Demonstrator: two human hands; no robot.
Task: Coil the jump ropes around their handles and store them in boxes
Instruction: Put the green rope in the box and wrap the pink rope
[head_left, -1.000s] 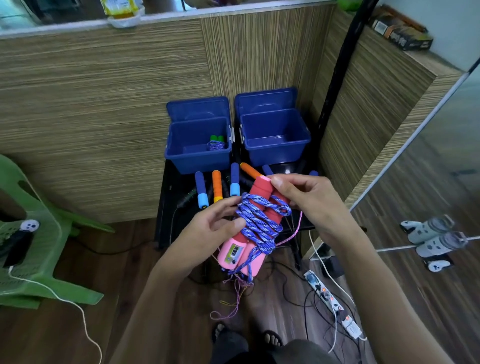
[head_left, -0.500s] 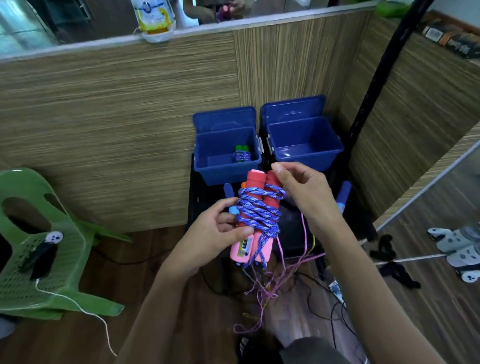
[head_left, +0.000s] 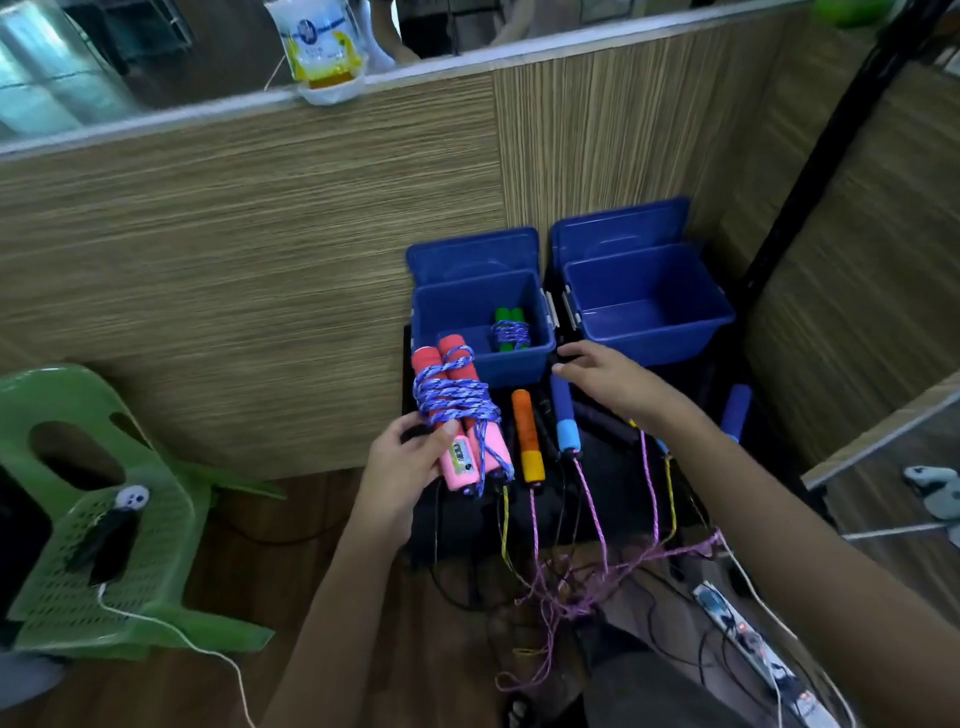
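Since the earlier frame, my right hand (head_left: 608, 376) had released the coiled pink jump rope (head_left: 460, 415) and hung open, fingers relaxed, near the empty right box (head_left: 647, 306). My left hand (head_left: 410, 460) alone gripped the bundle, just beside the left box (head_left: 480, 312) holding a coiled green-handled rope (head_left: 511, 330). Loose handles (head_left: 527, 436) lay on the black table (head_left: 613, 499).

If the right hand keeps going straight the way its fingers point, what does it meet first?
The right hand points up-left, fingers relaxed. Most likely it first meets the front right corner of the left box, the one holding the green-handled rope. Depth is unclear; it may pass above the rim.
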